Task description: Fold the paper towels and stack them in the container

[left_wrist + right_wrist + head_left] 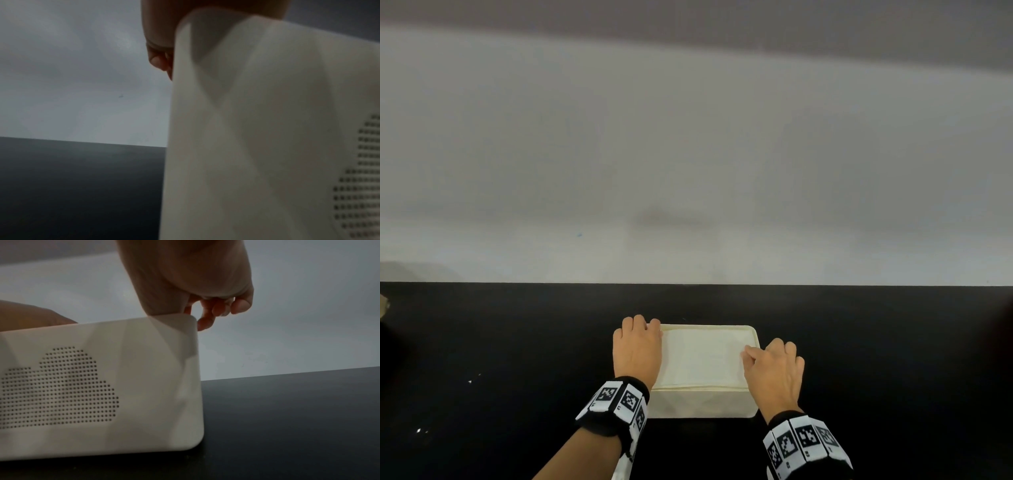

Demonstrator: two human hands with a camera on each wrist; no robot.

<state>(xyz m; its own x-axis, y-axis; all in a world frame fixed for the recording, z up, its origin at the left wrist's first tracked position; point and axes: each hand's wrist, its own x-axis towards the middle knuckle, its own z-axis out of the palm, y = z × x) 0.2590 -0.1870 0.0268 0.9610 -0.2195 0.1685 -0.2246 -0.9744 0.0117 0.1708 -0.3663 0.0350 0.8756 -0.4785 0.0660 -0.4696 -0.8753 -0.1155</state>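
Container (702, 401) with paper towels (702, 356) between hands.

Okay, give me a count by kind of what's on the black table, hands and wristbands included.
Containers: 1
Folded paper towel stacks, inside it: 1
Hands, left, right: 2
Marker wristbands, left, right: 2
Total: 6

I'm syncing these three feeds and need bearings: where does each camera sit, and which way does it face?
Head: worn on the head, looks forward and down at the cream rectangular plastic container of folded white paper towels on the black table; left hand, right hand and both wristbands show.
Left wrist: low, beside the container's left corner; fingers show.
Right wrist: low, facing its perforated front; curled fingers show.
Shared: container, table, grey wall.
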